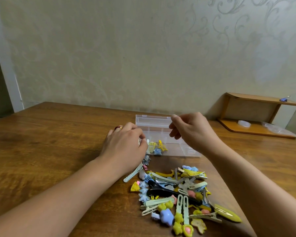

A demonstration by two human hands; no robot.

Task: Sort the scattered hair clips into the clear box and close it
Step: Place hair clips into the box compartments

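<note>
Clear box: we see the clear box (pixel 162 132) open on the tabletop (pixel 58 142), far of the pile, lid up at its far side.
Clips in box: a few yellow and blue clips (pixel 158 147) in its left compartment.
Loose clips: the hair clips (pixel 179 194) heaped near us, right of centre.
Left hand: our left hand (pixel 125 147) at the box's left end, fingers curled; we cannot tell what they pinch.
Right hand: our right hand (pixel 191 132) above the box, fingers loosely bent, holding nothing.

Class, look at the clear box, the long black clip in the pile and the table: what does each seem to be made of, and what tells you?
Clear box: likely hard glossy plastic; clips inside show through its walls.
Long black clip: probably shiny plastic, given its smooth highlights.
Table: wood or wood-look veneer; brown grain with a soft sheen.
</note>
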